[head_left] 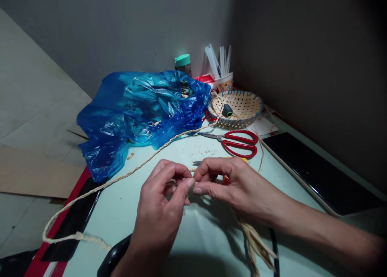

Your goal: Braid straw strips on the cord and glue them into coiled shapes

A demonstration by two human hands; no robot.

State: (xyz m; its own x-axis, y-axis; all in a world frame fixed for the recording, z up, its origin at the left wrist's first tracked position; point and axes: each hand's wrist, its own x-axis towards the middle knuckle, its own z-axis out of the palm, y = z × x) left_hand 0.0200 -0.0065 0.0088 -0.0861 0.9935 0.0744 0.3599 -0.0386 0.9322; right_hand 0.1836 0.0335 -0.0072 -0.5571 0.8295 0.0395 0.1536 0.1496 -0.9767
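Note:
Over the pale table my left hand (165,198) and my right hand (225,184) meet, thumbs and forefingers pinched together on a straw-coloured twisted cord (192,170). Only a short bit of it shows between the fingertips. Loose flat fibre strands (254,244) hang below my right wrist. A long twisted length of the same cord (133,170) runs from the woven basket (256,108) across the table to the left edge and curls back toward my left forearm. Just beyond my right hand lie red-handled scissors (242,143), and a second, yellow-handled tool (198,163) is partly hidden behind its fingers.
A crumpled blue plastic bag (145,104) covers the back left. A dark thread spool (227,110) sits in the basket. Behind stand a paper cup (225,82) of white sticks and a green-lidded jar (183,61). A tablet (317,168) lies at the right by the wall.

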